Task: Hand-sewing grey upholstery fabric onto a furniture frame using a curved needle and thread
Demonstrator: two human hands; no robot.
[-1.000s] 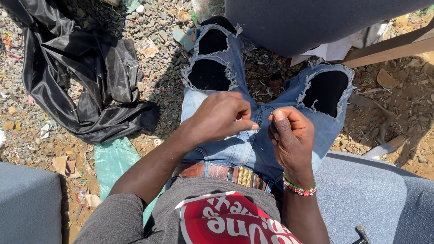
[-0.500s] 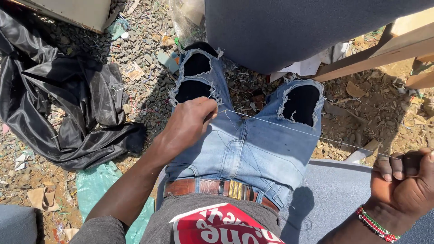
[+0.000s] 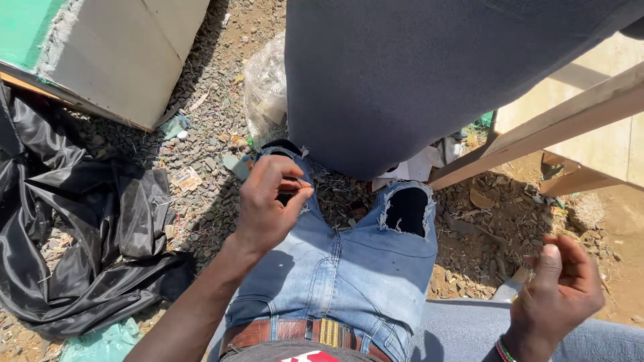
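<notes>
We have drawn our hands apart over the ripped jeans (image 3: 349, 268): left hand (image 3: 268, 201) pinches together above the knee, right hand (image 3: 560, 291) curls loosely beyond the thigh; thread unseen.

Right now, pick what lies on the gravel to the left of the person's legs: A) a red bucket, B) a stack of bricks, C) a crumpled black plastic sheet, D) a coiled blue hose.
C: a crumpled black plastic sheet lies on the gravel left of the blue jeans.
</notes>
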